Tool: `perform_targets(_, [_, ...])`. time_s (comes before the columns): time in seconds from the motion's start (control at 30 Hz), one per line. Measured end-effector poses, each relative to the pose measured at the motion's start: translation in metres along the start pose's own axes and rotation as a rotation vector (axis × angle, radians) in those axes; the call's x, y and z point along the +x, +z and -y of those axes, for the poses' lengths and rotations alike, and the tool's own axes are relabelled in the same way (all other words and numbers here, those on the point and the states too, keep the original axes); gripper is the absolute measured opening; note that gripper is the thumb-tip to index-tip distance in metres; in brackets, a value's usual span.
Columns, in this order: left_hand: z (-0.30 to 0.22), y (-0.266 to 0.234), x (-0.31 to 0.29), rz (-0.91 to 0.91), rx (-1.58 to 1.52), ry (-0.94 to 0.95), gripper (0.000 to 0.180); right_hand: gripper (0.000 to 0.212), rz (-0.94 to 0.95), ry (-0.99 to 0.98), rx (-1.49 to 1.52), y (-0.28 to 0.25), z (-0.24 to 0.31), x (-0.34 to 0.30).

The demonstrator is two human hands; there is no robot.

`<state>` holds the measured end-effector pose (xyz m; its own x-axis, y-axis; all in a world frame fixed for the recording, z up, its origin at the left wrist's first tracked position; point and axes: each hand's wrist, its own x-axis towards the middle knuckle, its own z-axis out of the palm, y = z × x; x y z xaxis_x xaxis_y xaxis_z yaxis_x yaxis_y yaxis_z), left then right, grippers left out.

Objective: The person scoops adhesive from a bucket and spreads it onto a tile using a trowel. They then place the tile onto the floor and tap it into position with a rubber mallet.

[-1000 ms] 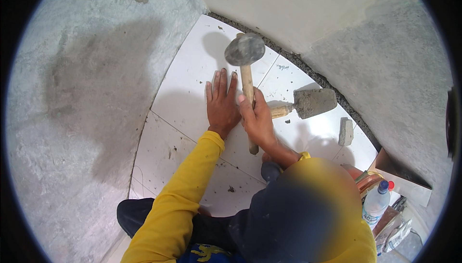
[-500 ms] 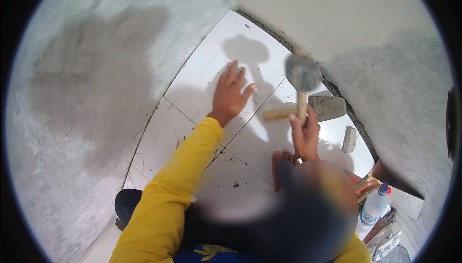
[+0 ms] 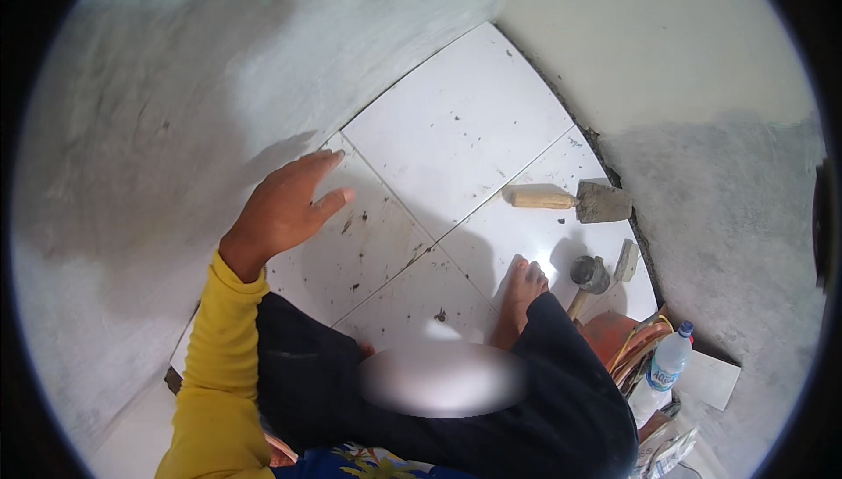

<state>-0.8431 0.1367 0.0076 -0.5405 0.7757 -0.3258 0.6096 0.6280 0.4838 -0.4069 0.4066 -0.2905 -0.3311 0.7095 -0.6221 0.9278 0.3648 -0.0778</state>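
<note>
My left hand (image 3: 282, 209), in a yellow sleeve, holds nothing. Its fingers are stretched out with the thumb apart, over the white floor tiles (image 3: 456, 137) near the left wall. A rubber mallet (image 3: 589, 275) with a dark grey head shows beside my right knee, its wooden handle running down behind the leg. No part of my right hand shows, so whether it grips the mallet I cannot tell. A mortar-crusted trowel (image 3: 603, 202) with a wooden handle lies on the tiles toward the right wall.
A small grey block (image 3: 627, 260) lies beside the mallet. Down at the right are a water bottle (image 3: 669, 358), a reddish bucket-like container (image 3: 610, 336) and a loose white tile (image 3: 709, 379). Grey plastered walls (image 3: 702, 172) meet the tiles on both sides; dark crumbs dot the floor.
My left hand has moved left, toward the wall. The mallet has dropped from above the trowel to beside my knee, and my right hand has left the view.
</note>
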Motion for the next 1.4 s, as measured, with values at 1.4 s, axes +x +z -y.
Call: perform_targets(1.4, [0.043, 0.025, 0.015, 0.191, 0.06, -0.137, 0.062, 0.047, -0.12, -0.172, -0.176, -0.405, 0.153, -0.314])
